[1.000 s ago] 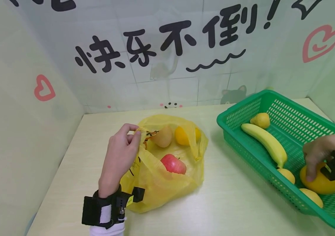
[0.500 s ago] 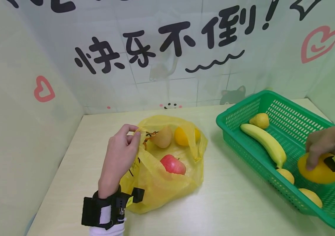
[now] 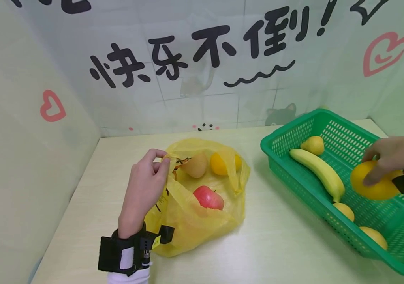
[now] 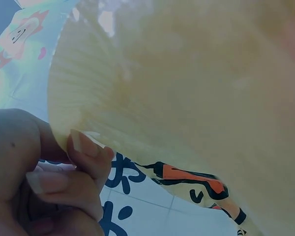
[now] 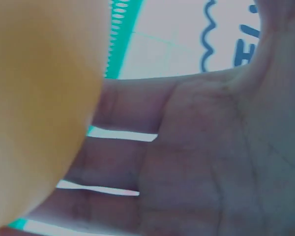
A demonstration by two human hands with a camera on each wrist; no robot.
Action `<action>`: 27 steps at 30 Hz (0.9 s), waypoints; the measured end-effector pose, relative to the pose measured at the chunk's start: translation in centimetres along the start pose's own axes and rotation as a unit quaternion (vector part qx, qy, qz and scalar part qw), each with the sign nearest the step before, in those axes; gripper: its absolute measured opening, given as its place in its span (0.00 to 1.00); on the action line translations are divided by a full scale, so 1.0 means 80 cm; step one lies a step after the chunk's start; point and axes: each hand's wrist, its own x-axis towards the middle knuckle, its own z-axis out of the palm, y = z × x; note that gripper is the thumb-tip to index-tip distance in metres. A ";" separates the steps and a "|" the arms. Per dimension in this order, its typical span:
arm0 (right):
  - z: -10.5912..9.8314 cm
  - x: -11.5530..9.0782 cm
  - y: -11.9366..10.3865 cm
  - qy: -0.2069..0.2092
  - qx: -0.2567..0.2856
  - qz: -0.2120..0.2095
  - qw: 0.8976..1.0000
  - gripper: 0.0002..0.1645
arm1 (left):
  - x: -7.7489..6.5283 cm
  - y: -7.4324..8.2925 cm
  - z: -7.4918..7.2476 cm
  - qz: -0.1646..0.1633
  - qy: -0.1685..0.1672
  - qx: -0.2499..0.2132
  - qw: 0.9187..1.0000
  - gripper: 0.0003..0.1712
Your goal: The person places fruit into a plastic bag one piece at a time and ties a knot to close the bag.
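My left hand [image 3: 148, 177] pinches the rim of a yellow plastic bag [image 3: 194, 232], whose mouth stands open. Inside the bag lie a red apple [image 3: 209, 198], a tan pear [image 3: 196, 165] and an orange [image 3: 219, 163]. In the left wrist view, thumb and fingertips grip the thin film of the bag. Over the green basket [image 3: 294, 189], my right hand [image 3: 393, 154] holds a large oval yellow-orange fruit [image 3: 374, 185] from above, raised off the basket floor. In the right wrist view, the fingers reach around this fruit, which hides their tips.
The basket also holds a banana [image 3: 319, 173], a small yellow fruit [image 3: 313, 145] at the back and two lemon-like fruits, the nearer one [image 3: 374, 237] by the front wall. Bag and basket stand apart on a pale table [image 3: 276, 244], with a printed wall [image 3: 202, 110] behind.
My right hand has lifted the large yellow-orange fruit from the basket floor, moving it up and slightly left. The left hand and the bag have stayed in place.
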 end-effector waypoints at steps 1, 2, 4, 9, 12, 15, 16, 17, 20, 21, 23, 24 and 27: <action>-0.001 -0.001 -0.001 0.019 -0.010 -0.006 1.000 0.43 | 0.000 0.000 0.000 0.000 0.000 0.000 1.000 0.15; -0.001 -0.002 -0.003 0.040 -0.022 -0.011 0.999 0.43 | 0.000 0.000 0.000 0.000 0.001 0.000 1.000 0.15; -0.001 -0.005 -0.009 0.078 -0.038 -0.019 0.996 0.42 | 0.001 0.001 0.000 0.001 0.000 0.001 1.000 0.15; -0.002 -0.013 -0.028 0.174 -0.074 -0.028 0.982 0.39 | 0.000 0.001 0.000 0.003 -0.001 0.000 1.000 0.15; -0.008 -0.015 -0.041 0.220 -0.086 -0.033 0.971 0.39 | -0.001 0.000 0.000 0.000 0.001 -0.002 1.000 0.15; -0.012 -0.016 -0.052 0.257 -0.072 -0.041 0.963 0.42 | 0.000 0.001 -0.001 0.001 0.001 0.000 1.000 0.14; -0.014 -0.015 -0.057 0.266 -0.067 -0.043 0.961 0.43 | -0.001 0.001 0.000 0.000 0.000 -0.002 1.000 0.14; -0.015 -0.014 -0.062 0.273 -0.060 -0.043 0.959 0.44 | -0.002 0.001 0.000 -0.001 0.000 -0.003 1.000 0.14; -0.017 -0.012 -0.080 0.291 -0.039 -0.046 0.955 0.47 | -0.002 0.000 0.000 0.000 0.001 -0.006 1.000 0.14; -0.017 -0.011 -0.086 0.297 -0.033 -0.047 0.953 0.48 | -0.002 0.000 0.001 0.001 0.001 -0.006 1.000 0.14; -0.016 -0.010 -0.100 0.313 -0.017 -0.053 0.948 0.48 | -0.002 0.000 0.000 0.002 0.002 -0.005 1.000 0.14; -0.016 -0.009 -0.106 0.320 -0.006 -0.059 0.946 0.47 | -0.002 0.000 0.000 0.002 0.002 -0.004 1.000 0.14; -0.014 -0.007 -0.126 0.340 0.013 -0.079 0.937 0.48 | -0.002 0.000 0.000 0.002 0.001 -0.002 1.000 0.14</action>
